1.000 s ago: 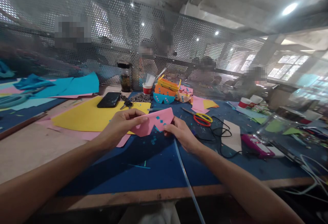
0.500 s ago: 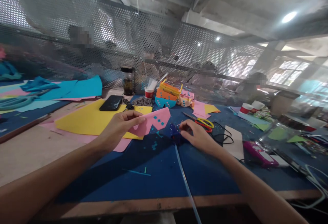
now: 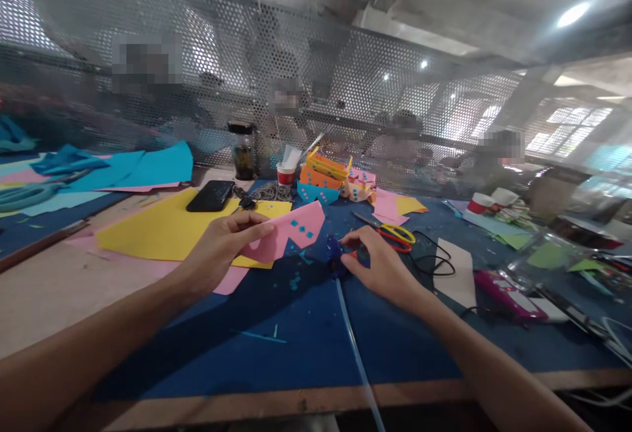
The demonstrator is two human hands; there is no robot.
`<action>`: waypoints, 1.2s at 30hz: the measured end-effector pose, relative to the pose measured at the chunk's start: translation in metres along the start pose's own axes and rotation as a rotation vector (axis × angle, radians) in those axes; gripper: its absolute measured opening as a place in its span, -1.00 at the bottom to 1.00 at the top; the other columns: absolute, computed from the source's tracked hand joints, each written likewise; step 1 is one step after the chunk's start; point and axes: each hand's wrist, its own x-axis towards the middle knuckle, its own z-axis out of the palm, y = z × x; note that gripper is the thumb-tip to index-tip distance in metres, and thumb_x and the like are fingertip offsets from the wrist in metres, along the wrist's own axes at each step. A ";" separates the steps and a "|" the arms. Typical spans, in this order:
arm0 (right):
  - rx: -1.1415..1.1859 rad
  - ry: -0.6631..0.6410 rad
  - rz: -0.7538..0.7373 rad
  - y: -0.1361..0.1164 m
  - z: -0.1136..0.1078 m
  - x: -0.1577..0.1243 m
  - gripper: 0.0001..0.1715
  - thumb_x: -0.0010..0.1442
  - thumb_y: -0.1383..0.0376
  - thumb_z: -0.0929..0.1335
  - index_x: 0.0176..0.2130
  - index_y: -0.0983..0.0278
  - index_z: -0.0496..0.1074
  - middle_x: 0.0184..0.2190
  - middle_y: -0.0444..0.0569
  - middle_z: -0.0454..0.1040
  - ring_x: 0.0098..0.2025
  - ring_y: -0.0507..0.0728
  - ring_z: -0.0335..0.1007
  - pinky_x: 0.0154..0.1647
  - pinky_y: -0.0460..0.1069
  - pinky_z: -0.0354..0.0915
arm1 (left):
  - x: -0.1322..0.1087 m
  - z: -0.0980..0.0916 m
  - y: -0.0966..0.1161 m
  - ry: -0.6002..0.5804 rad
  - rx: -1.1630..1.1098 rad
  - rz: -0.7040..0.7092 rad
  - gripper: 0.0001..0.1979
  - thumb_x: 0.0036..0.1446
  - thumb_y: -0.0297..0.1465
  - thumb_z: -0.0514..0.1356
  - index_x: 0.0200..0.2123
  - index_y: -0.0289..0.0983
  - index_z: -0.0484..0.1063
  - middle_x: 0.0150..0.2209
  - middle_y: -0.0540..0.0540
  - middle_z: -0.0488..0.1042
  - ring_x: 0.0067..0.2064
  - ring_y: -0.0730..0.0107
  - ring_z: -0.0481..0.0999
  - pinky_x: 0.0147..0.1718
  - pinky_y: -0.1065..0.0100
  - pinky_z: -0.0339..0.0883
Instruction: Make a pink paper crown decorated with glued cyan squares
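My left hand [image 3: 220, 247] is closed on a folded pink paper piece [image 3: 291, 229] with small blue squares stuck on it, holding it just above the blue mat [image 3: 306, 333]. My right hand [image 3: 382, 264] rests on the mat to the right of the paper, its fingers curled round a small dark blue tool [image 3: 336, 254]. A translucent tube [image 3: 358, 353] runs from that tool toward me. Small blue paper bits [image 3: 295, 280] lie on the mat between my hands.
A yellow sheet [image 3: 162, 228] over pink paper lies left, with a black phone [image 3: 211, 195] on it. Scissors with red and yellow handles [image 3: 395, 233], black cable, a red cup [image 3: 285, 174], a dark jar [image 3: 243, 150] and folded paper shapes [image 3: 323, 178] stand behind. A perforated metal screen [image 3: 345, 83] backs the table, with people beyond.
My right hand let go of the pink paper, moved right and down to the mat and closed on the dark blue tool. My left hand kept hold of the paper.
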 end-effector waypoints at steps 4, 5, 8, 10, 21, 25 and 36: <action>0.489 -0.133 0.168 -0.027 0.007 0.012 -0.65 0.26 0.16 0.36 0.00 0.27 0.38 -0.10 0.02 0.50 -0.10 0.13 0.44 -0.07 0.04 0.33 | -0.002 0.002 -0.001 0.003 -0.026 -0.008 -0.74 -0.09 -0.21 0.48 -0.40 -0.23 0.59 -0.40 0.01 0.51 -0.40 0.50 0.42 -0.49 0.58 0.32; 0.552 -0.143 0.183 -0.032 0.010 0.016 -0.65 0.24 0.17 0.37 -0.02 0.28 0.39 -0.11 0.01 0.50 -0.11 0.12 0.44 -0.07 0.03 0.33 | -0.002 0.002 -0.002 -0.003 -0.017 0.001 -0.74 -0.08 -0.21 0.48 -0.40 -0.23 0.59 -0.40 0.01 0.52 -0.40 0.50 0.43 -0.49 0.58 0.32; 0.658 -0.129 0.202 -0.042 0.020 0.023 -0.72 0.21 0.18 0.37 -0.13 0.31 0.42 -0.24 -0.04 0.50 -0.25 0.07 0.42 -0.17 0.00 0.30 | -0.001 0.000 -0.006 -0.021 0.029 0.035 -0.74 -0.05 -0.19 0.47 -0.38 -0.23 0.60 -0.40 -0.01 0.53 -0.39 0.48 0.44 -0.47 0.56 0.32; 0.682 -0.105 0.200 -0.043 0.025 0.024 -0.74 0.20 0.19 0.37 -0.16 0.32 0.41 -0.34 -0.10 0.46 -0.32 0.06 0.38 -0.24 -0.03 0.27 | -0.001 -0.001 -0.007 -0.027 0.058 0.052 -0.74 -0.03 -0.18 0.45 -0.37 -0.23 0.59 -0.40 -0.02 0.54 -0.39 0.46 0.44 -0.46 0.54 0.32; 0.718 -0.095 0.230 -0.038 0.036 0.018 -0.77 0.16 0.21 0.38 -0.20 0.29 0.38 -0.39 -0.13 0.43 -0.39 0.04 0.35 -0.33 -0.04 0.24 | -0.009 0.005 -0.004 -0.040 0.131 0.044 -0.72 -0.01 -0.15 0.42 -0.35 -0.23 0.57 -0.40 -0.01 0.53 -0.41 0.42 0.45 -0.48 0.49 0.36; 0.781 -0.089 0.259 -0.038 0.040 0.017 -0.76 0.17 0.21 0.37 -0.19 0.30 0.37 -0.36 -0.13 0.42 -0.39 0.03 0.35 -0.33 -0.04 0.26 | -0.009 0.006 -0.004 -0.039 0.150 0.042 -0.72 0.00 -0.15 0.42 -0.37 -0.23 0.57 -0.42 -0.01 0.53 -0.42 0.44 0.44 -0.51 0.52 0.33; 0.819 -0.083 0.287 -0.039 0.039 0.017 -0.80 0.13 0.24 0.37 -0.23 0.29 0.36 -0.42 -0.17 0.41 -0.43 0.00 0.33 -0.36 -0.06 0.23 | -0.010 0.009 -0.004 -0.032 0.154 0.056 -0.74 -0.01 -0.16 0.42 -0.37 -0.22 0.58 -0.42 0.00 0.54 -0.43 0.44 0.45 -0.51 0.50 0.32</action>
